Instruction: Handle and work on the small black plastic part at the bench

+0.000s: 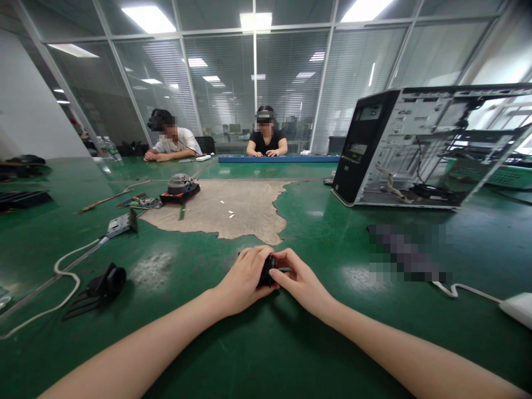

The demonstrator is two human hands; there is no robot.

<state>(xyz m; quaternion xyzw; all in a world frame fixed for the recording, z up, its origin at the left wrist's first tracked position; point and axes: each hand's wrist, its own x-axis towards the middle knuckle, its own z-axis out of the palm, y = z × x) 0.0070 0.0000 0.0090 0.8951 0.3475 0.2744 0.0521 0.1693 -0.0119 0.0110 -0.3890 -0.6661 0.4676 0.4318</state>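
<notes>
A small black part (266, 271) is held between my two hands just above the green table (266, 343), in the middle of the view. My left hand (246, 277) wraps over its left side and top, and the palm hides much of it. On the right side, my right hand (297, 277) pinches its edge between thumb and forefinger. The part's exact shape cannot be made out.
An open computer case (374, 149) stands at the right. At the left lie a black bracket part (102, 285), a metal piece (120, 221) and a red-black device (179, 191). Two people (266, 136) sit across the table behind a bare brown patch (249, 205).
</notes>
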